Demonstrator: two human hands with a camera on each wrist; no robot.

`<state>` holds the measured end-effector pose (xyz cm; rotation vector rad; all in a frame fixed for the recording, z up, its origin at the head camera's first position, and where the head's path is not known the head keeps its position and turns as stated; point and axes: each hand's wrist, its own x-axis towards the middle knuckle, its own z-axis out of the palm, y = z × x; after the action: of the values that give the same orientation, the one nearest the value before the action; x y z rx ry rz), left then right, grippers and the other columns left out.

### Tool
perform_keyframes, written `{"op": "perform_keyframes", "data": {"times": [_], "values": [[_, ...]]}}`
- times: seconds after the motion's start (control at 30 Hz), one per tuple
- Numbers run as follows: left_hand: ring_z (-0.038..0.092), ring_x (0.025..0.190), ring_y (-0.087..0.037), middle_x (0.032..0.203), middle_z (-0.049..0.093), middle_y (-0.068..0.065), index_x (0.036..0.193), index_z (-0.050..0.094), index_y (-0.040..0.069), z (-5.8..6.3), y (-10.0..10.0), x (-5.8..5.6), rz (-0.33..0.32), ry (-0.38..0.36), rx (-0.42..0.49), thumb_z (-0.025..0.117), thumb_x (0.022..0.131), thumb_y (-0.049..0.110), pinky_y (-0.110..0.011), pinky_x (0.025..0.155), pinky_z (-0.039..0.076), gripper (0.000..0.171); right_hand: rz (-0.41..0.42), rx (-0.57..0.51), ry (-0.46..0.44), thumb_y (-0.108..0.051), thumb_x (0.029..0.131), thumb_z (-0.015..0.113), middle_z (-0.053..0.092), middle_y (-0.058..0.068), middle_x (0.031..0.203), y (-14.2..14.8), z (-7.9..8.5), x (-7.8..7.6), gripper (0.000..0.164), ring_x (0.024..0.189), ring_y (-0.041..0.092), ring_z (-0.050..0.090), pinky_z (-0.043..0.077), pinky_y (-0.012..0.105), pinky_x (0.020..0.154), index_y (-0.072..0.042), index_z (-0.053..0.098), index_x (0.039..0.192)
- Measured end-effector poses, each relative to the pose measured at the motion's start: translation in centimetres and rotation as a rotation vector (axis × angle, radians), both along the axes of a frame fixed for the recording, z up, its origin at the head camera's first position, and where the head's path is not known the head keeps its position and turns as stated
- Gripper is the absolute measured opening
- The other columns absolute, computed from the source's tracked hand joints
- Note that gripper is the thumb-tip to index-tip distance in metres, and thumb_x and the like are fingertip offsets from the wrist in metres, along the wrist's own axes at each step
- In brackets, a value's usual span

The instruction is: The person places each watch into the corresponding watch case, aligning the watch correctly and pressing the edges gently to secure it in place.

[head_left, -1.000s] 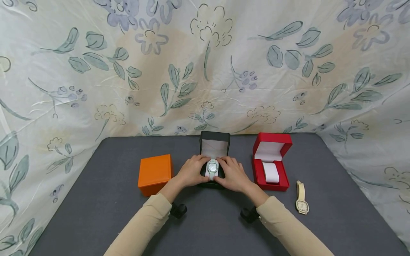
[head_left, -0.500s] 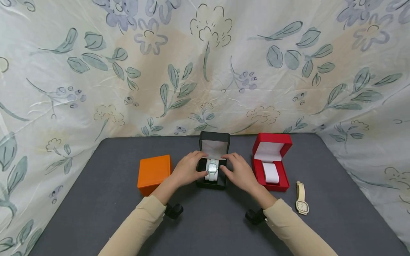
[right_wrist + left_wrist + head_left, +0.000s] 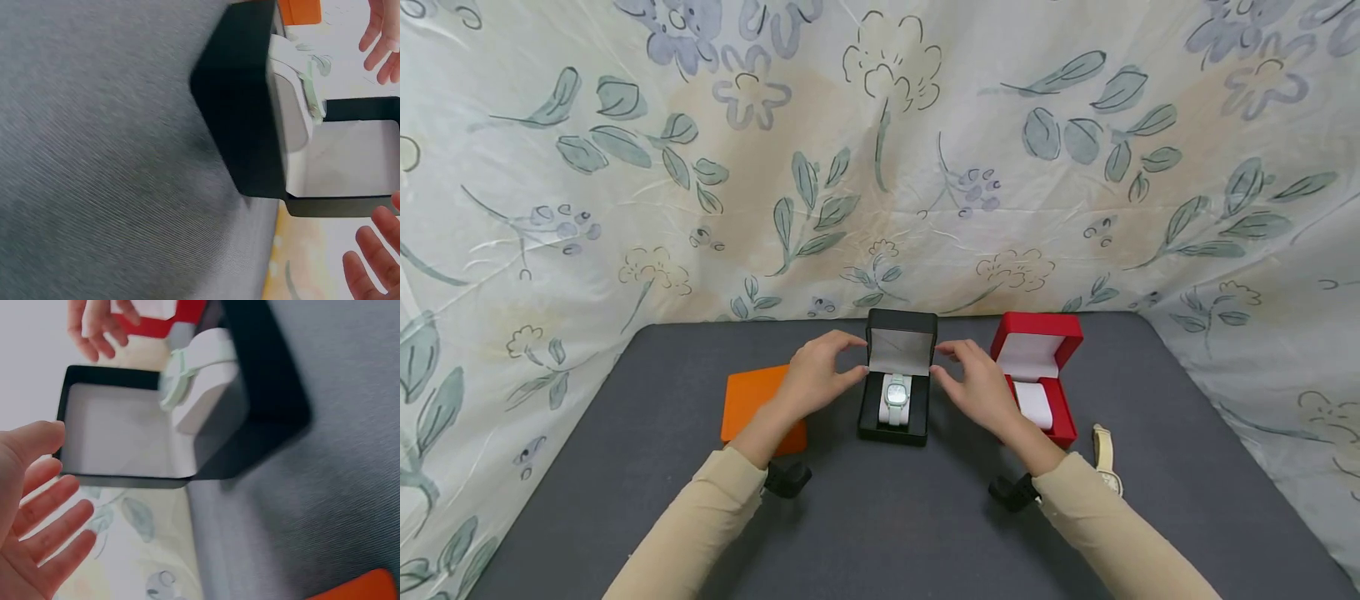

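A pale mint watch [image 3: 896, 393] sits wrapped on a white cushion [image 3: 209, 387] inside the black watch box [image 3: 891, 434], whose lid [image 3: 901, 318] stands raised. Just left of that lid is my left hand [image 3: 822, 372], fingers extended and thumb near the lid's edge; whether it touches cannot be told. My right hand [image 3: 977, 385] is at the lid's other side, its fingers likewise loosely extended. Neither hand holds anything. In the right wrist view the right hand's fingers [image 3: 375, 250] are spread beside the lid.
An orange box [image 3: 752, 396], partly behind the left hand, stands on the grey table [image 3: 887, 525]. At right, a red watch box [image 3: 1066, 421] with raised lid holds a white cushion [image 3: 1034, 406]. A cream-strapped watch [image 3: 1103, 450] lies farther right, partly covered by the sleeve.
Both hands have let go of the watch on its cushion. They have moved apart and up toward the sides of the black box's raised lid. The watch stays in the box.
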<state>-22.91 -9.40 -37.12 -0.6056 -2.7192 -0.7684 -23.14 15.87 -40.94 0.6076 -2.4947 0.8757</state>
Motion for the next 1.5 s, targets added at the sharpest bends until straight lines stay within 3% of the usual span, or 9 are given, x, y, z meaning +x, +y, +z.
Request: {"op": "perform_keyframes", "data": {"times": [0.23, 0.5, 0.67, 0.77, 0.97, 1.1, 1.2, 1.33, 1.5], "values": [[0.063, 0.096, -0.023, 0.106, 0.064, -0.005, 0.112, 0.063, 0.011, 1.2, -0.6, -1.3, 0.024, -0.043, 0.139, 0.069, 0.082, 0.024, -0.036, 0.081, 0.052, 0.033, -0.015, -0.017, -0.067, -0.026, 0.084, 0.067, 0.060, 0.011, 0.105, 0.2, 1.2, -0.9, 0.040, 0.092, 0.026, 0.061, 0.052, 0.039, 0.076, -0.004, 0.056, 0.116], [0.062, 0.100, -0.021, 0.115, 0.061, -0.004, 0.117, 0.060, 0.012, 1.6, -0.6, -2.9, 0.051, -0.139, 0.299, 0.067, 0.084, 0.027, -0.036, 0.084, 0.051, 0.036, -0.020, -0.023, -0.198, -0.031, 0.087, 0.062, 0.055, 0.013, 0.120, 0.0, 2.8, -1.9, 0.055, 0.093, 0.027, 0.064, 0.053, 0.041, 0.074, -0.011, 0.043, 0.134], [0.061, 0.099, -0.021, 0.119, 0.059, -0.003, 0.120, 0.058, 0.013, 1.3, -0.3, -3.7, 0.071, -0.195, 0.381, 0.066, 0.085, 0.028, -0.036, 0.079, 0.052, 0.038, -0.036, 0.011, -0.280, -0.036, 0.089, 0.058, 0.052, 0.014, 0.128, -0.3, 3.7, -2.7, 0.058, 0.094, 0.026, 0.066, 0.053, 0.042, 0.078, -0.012, 0.039, 0.138], [0.061, 0.099, -0.022, 0.121, 0.059, -0.005, 0.121, 0.058, 0.013, 0.8, 0.0, -4.2, 0.087, -0.211, 0.417, 0.064, 0.086, 0.028, -0.036, 0.077, 0.053, 0.039, -0.041, 0.029, -0.322, -0.037, 0.090, 0.055, 0.051, 0.015, 0.130, -0.4, 4.2, -3.2, 0.058, 0.104, 0.029, 0.060, 0.049, 0.045, 0.086, -0.011, 0.038, 0.139], [0.060, 0.103, -0.026, 0.123, 0.058, -0.009, 0.126, 0.054, 0.010, 0.3, 0.6, -5.0, 0.112, -0.270, 0.444, 0.060, 0.088, 0.033, -0.038, 0.081, 0.051, 0.044, -0.031, 0.072, -0.431, -0.041, 0.094, 0.045, 0.050, 0.016, 0.133, -0.6, 4.9, -4.1, 0.058, 0.122, 0.034, 0.046, 0.038, 0.053, 0.097, -0.010, 0.034, 0.142], [0.059, 0.106, -0.028, 0.125, 0.057, -0.010, 0.130, 0.051, 0.010, 0.1, 1.1, -5.4, 0.131, -0.307, 0.435, 0.057, 0.090, 0.036, -0.039, 0.085, 0.050, 0.048, -0.024, 0.056, -0.532, -0.046, 0.095, 0.040, 0.047, 0.015, 0.136, -0.8, 5.2, -4.3, 0.059, 0.099, 0.030, 0.062, 0.044, 0.048, 0.089, -0.013, 0.030, 0.144], [0.059, 0.105, -0.028, 0.125, 0.057, -0.011, 0.131, 0.050, 0.008, -0.1, 1.5, -5.6, 0.147, -0.305, 0.428, 0.054, 0.091, 0.038, -0.039, 0.085, 0.049, 0.050, -0.009, 0.000, -0.604, -0.047, 0.095, 0.040, 0.046, 0.015, 0.137, -0.9, 5.2, -4.4, 0.060, 0.087, 0.028, 0.066, 0.051, 0.041, 0.079, -0.016, 0.028, 0.145], [0.059, 0.105, -0.027, 0.124, 0.058, -0.013, 0.132, 0.050, 0.007, -0.5, 2.0, -5.7, 0.157, -0.297, 0.423, 0.050, 0.093, 0.040, -0.040, 0.086, 0.049, 0.051, 0.015, -0.085, -0.670, -0.046, 0.094, 0.043, 0.046, 0.016, 0.136, -0.8, 4.8, -4.6, 0.061, 0.094, 0.030, 0.064, 0.054, 0.035, 0.071, -0.017, 0.027, 0.145], [0.056, 0.112, -0.027, 0.126, 0.056, -0.013, 0.133, 0.049, 0.009, -0.7, 2.3, -5.7, 0.147, -0.312, 0.422, 0.048, 0.093, 0.043, -0.041, 0.090, 0.047, 0.052, 0.014, -0.077, -0.681, -0.048, 0.094, 0.043, 0.045, 0.015, 0.136, -0.7, 4.6, -4.8, 0.061, 0.090, 0.028, 0.066, 0.053, 0.037, 0.077, -0.014, 0.031, 0.144]]}}
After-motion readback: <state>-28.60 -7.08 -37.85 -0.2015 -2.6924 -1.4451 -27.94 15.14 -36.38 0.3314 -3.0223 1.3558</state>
